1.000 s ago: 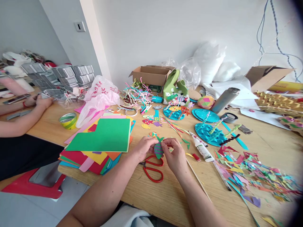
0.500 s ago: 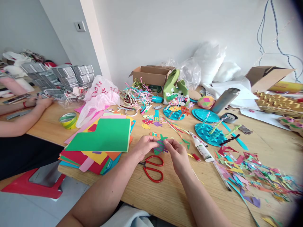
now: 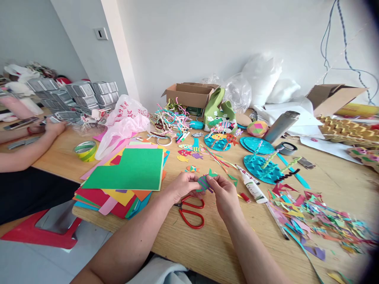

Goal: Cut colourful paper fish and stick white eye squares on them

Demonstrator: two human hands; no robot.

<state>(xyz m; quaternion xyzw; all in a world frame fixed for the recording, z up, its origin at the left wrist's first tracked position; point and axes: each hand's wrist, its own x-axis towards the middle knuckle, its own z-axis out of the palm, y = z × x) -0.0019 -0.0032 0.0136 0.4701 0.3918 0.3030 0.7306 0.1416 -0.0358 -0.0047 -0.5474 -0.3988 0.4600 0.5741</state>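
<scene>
"Pale walls [image 3: 166, 47] stand behind a wood-grained surface [image 3: 195, 250]. What does it carry?"

"Coloured sheets [image 3: 139, 169] are stacked at left, paper scraps [image 3: 319, 221] lie strewn at right, and a cardboard box [image 3: 188, 94] sits at the rear, near the wall."

"And the hands?"

"Left hand [image 3: 185, 187] and right hand [image 3: 226, 193] are both nearly closed, thumbs and fingers pinching a striped green-and-purple paper fish [image 3: 203, 183] between them, over the surface's middle."

"Which tool lies nearest?"

"Red-handled scissors [image 3: 192, 212], flat on the surface, just on the wearer's side of the fish."

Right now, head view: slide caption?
Left hand and right hand hold a striped fish cutout near red-handled scissors.
</scene>
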